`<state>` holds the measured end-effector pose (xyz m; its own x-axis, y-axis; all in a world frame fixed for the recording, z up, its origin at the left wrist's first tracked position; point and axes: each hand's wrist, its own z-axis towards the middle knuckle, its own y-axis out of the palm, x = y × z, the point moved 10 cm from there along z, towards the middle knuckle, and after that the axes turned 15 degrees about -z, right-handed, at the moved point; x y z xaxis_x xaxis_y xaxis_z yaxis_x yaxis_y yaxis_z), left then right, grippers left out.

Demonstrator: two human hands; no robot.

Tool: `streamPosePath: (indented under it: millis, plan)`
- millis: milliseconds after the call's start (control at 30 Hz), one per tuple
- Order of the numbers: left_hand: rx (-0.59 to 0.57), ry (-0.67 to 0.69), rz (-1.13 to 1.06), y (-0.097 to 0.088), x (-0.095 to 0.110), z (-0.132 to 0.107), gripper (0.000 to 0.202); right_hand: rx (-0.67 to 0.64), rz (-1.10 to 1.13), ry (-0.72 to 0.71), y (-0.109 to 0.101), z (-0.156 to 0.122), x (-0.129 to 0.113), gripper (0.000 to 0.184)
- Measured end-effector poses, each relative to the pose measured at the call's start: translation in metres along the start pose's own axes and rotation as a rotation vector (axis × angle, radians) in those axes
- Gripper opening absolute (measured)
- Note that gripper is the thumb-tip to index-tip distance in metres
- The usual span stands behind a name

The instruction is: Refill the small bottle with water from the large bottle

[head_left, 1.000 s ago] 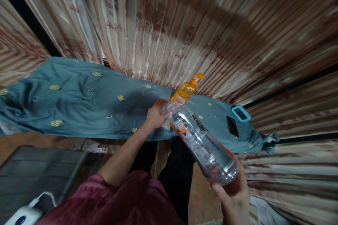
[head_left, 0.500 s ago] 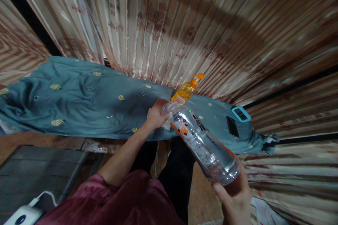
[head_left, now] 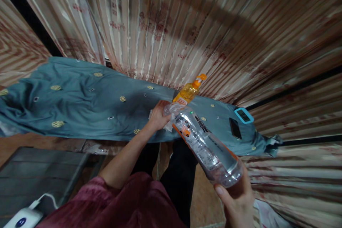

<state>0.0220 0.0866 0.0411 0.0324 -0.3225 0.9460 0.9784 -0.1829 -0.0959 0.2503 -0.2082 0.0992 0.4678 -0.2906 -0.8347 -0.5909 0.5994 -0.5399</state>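
Dark red cloth makes the person's shirt (head_left: 141,199) at the near edge. At the near left, a white gadget (head_left: 25,218) with a white cord (head_left: 48,196) sits by a flat grey panel (head_left: 40,178). On the near right, the right hand (head_left: 237,199) is curled around the bottom of a big clear plastic bottle (head_left: 211,149), with its thumb on the side. The bottle lies tilted in the air, its neck pointing far and left. The left hand (head_left: 159,115) is pinching that neck. Some crinkly white paper (head_left: 169,127) peeks out under the left hand; I cannot tell if the hand holds it too. Below is a teal cloth (head_left: 85,110) with yellow shapes. On its right part lie a black phone (head_left: 235,128) and, just beside it, a blue-rimmed screen (head_left: 243,115). Farther back, a yellow pump bottle (head_left: 188,92) with an orange top is near the tall folded curtain (head_left: 165,25).
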Motion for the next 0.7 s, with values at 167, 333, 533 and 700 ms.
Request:
streamPosePath:
  millis: [167, 333, 533, 700]
  plan:
    - [0.007, -0.012, -0.006, 0.0003, -0.001, -0.0004, 0.032, -0.006, 0.014, 0.013, 0.0019, -0.001, -0.005, 0.114]
    - [0.01, -0.012, -0.006, 0.0001, -0.0024, -0.0004, 0.034, 0.027, 0.028, 0.063, -0.0002, -0.0016, -0.005, 0.12]
    - [-0.002, -0.015, 0.004, 0.0005, -0.0006, 0.0001, 0.031, 0.012, 0.022, 0.054, 0.0006, -0.0023, -0.0029, 0.121]
    - [-0.008, -0.02, 0.01, 0.0006, -0.0015, 0.0, 0.033, 0.005, 0.007, 0.028, 0.0003, -0.0024, -0.0014, 0.118]
